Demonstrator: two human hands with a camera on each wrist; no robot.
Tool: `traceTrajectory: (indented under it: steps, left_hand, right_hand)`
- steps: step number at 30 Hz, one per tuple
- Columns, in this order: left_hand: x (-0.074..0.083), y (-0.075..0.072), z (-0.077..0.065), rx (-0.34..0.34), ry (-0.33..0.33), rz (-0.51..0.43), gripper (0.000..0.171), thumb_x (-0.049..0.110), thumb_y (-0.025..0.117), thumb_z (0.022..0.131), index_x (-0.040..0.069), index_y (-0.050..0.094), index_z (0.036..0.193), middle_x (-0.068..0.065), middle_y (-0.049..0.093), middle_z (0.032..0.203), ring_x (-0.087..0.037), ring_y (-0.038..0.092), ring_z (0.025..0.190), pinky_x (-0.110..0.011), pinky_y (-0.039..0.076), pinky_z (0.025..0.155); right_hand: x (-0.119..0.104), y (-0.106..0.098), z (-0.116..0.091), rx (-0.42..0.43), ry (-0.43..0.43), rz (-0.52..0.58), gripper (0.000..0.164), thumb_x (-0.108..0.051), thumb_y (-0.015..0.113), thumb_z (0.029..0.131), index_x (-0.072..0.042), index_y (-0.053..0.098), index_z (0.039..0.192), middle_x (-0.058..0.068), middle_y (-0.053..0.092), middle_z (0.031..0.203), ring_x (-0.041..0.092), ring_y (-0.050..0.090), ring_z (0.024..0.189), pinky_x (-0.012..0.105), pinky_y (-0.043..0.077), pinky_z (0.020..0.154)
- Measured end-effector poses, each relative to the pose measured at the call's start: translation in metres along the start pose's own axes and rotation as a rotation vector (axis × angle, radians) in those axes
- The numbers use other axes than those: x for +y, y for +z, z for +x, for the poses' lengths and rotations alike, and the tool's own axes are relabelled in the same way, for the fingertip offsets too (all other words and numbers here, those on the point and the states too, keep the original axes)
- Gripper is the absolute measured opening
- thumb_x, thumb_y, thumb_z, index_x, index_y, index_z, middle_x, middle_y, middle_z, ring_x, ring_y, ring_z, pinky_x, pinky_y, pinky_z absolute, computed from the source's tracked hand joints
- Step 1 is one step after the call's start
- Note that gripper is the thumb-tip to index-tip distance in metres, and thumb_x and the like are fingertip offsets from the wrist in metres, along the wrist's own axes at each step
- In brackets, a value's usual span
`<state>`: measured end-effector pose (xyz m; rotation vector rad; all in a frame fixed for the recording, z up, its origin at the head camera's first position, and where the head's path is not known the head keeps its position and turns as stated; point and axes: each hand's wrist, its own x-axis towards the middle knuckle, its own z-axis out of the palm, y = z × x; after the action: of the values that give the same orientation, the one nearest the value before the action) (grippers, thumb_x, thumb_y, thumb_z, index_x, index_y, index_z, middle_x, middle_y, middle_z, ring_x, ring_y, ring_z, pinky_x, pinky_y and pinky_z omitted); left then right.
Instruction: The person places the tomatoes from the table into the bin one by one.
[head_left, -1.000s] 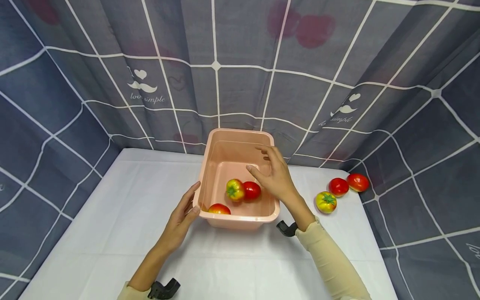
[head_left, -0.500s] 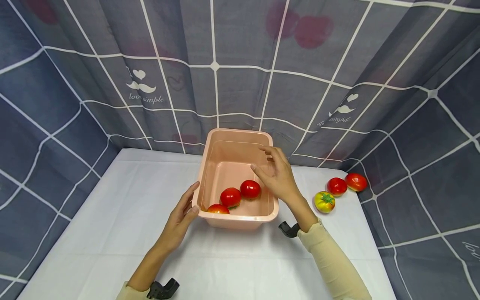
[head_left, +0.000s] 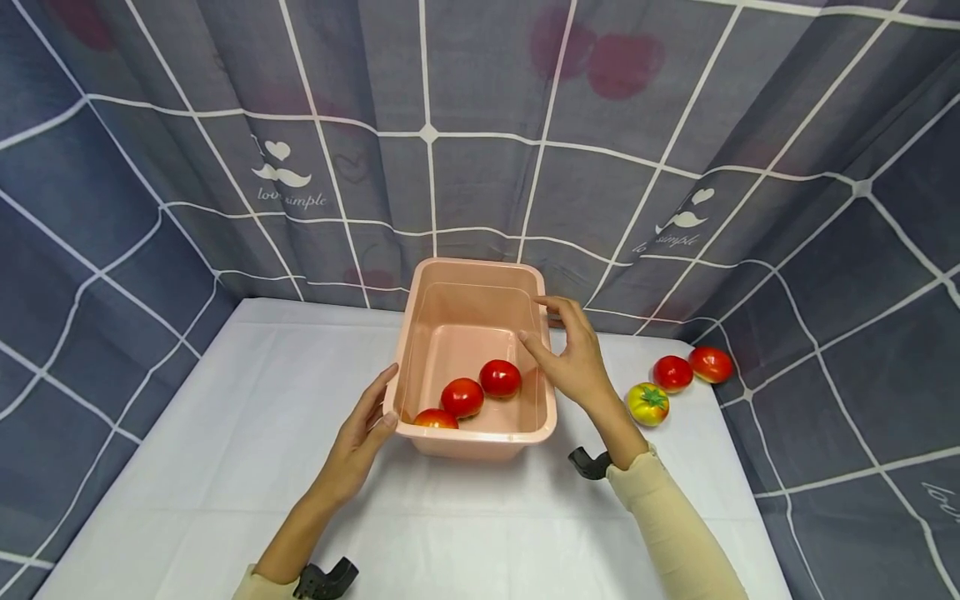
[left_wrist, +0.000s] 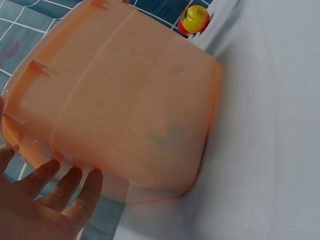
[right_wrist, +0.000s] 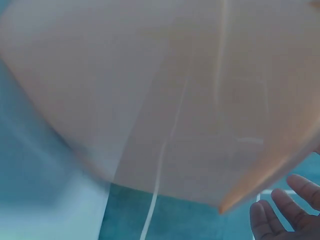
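A pink plastic bin (head_left: 472,292) stands on the white-covered table, with three tomatoes (head_left: 500,378) inside near its front. Against its left outer side rests my left hand (head_left: 354,450), fingers fairly straight and the thumb at the front-left rim corner. The left wrist view shows those fingertips (left_wrist: 92,182) at the outer wall, below the rim. At the right rim hovers my right hand (head_left: 573,358), its fingers loosely bent with nothing between them. In the right wrist view the right hand's fingers (right_wrist: 285,202) spread beside the bin's wall (right_wrist: 150,100).
Right of the bin, near the table's right edge, lie a yellow-green tomato (head_left: 648,404) and two red tomatoes (head_left: 672,373). A grey checked curtain (head_left: 480,167) hangs behind the table and along both sides. Dark bands (head_left: 590,463) sit at the wrists.
In the bin, the yellow-green tomato has rolled toward the front left and now shows its red side. My right hand has moved right, from over the bin to its rim. The left hand stays put.
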<state>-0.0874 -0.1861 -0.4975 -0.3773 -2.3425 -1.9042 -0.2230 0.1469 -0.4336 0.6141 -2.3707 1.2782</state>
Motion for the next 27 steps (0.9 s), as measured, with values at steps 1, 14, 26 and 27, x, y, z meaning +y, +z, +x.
traceTrajectory:
  steps: [1,14,26,27]
  left_hand:
    - [0.000,0.000,0.000,0.001,-0.001,-0.001,0.063,0.013,0.050,0.113,0.030,0.032,0.171,0.003,0.028,0.179,-0.039,0.033,0.162,-0.009,0.035,0.119]
    - [-0.002,0.000,0.000,-0.009,0.031,0.006,0.064,0.011,0.049,0.113,0.028,0.030,0.171,0.001,0.027,0.180,-0.004,0.035,0.159,-0.008,0.033,0.121]
    - [0.000,0.001,0.000,-0.007,0.016,0.000,0.063,0.012,0.049,0.113,0.029,0.030,0.171,0.002,0.027,0.180,-0.022,0.034,0.163,-0.007,0.032,0.121]
    - [-0.001,0.001,0.000,-0.006,0.017,0.000,0.063,0.012,0.048,0.113,0.029,0.030,0.171,0.001,0.027,0.180,-0.019,0.034,0.163,-0.007,0.032,0.121]
  right_hand:
    - [0.002,-0.002,-0.001,0.005,0.000,-0.005,0.058,-0.024,0.084,0.094,-0.008,0.062,0.145,0.011,0.062,0.142,0.032,0.066,0.124,0.053,0.054,0.109]
    - [0.026,-0.027,-0.025,0.074,0.108,-0.036,0.056,-0.019,0.084,0.094,-0.008,0.063,0.144,0.013,0.063,0.139,0.029,0.061,0.128,0.051,0.053,0.111]
    - [0.057,-0.051,-0.060,0.160,0.197,-0.081,0.057,-0.017,0.085,0.092,-0.006,0.063,0.143,0.017,0.064,0.140,0.032,0.058,0.129,0.022,0.048,0.106]
    - [0.059,-0.053,-0.064,0.166,0.205,-0.090,0.057,-0.016,0.085,0.091,-0.005,0.064,0.143,0.018,0.064,0.139,0.032,0.058,0.129,0.024,0.048,0.106]
